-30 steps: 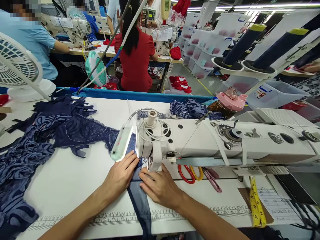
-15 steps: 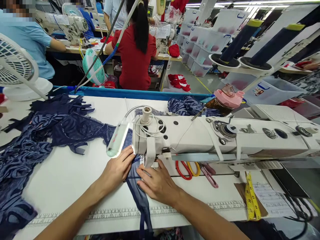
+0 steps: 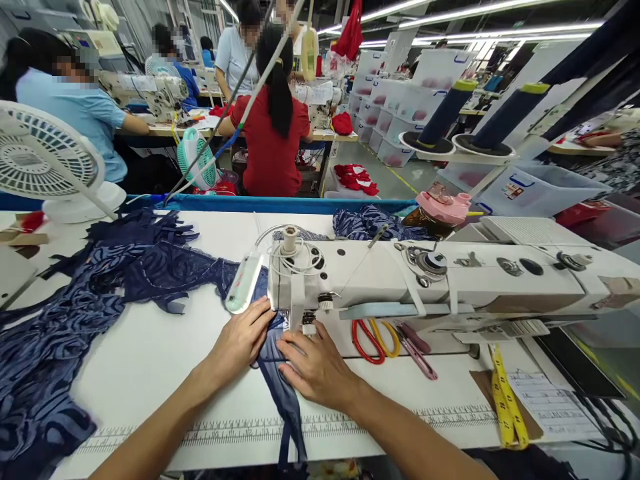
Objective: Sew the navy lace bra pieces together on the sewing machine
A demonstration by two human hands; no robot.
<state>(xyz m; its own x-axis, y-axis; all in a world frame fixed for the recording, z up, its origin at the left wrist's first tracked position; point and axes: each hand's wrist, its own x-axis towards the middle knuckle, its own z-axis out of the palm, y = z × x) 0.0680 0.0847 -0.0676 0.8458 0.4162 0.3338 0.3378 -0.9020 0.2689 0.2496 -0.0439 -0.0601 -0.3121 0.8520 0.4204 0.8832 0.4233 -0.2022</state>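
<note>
A white sewing machine (image 3: pixel 360 273) reaches in from the right, its needle area over a navy garment strip (image 3: pixel 283 383). My left hand (image 3: pixel 245 333) lies on the fabric just left of the presser foot, fingers together and pressing it down. On the other side, my right hand (image 3: pixel 317 363) rests beside the foot with fingers somewhat apart, thumb and fingertips against the strip's right edge. The strip hangs over the table's front edge. From under the machine head, the navy lace garment (image 3: pixel 165 270) stretches left to a patterned navy pile (image 3: pixel 65 333).
Red-handled scissors (image 3: pixel 367 341), a pink tool (image 3: pixel 420 353) and a yellow tape measure (image 3: pixel 506 400) lie right of my hands. A white fan (image 3: pixel 47 157) stands at the back left. Beyond the table a person in red (image 3: pixel 273 147) sits with their back turned.
The camera view has tilted up and shifted slightly, so the surroundings appear displaced. Both hands stay at the machine's foot, with the fabric strip nearly unchanged between them.
</note>
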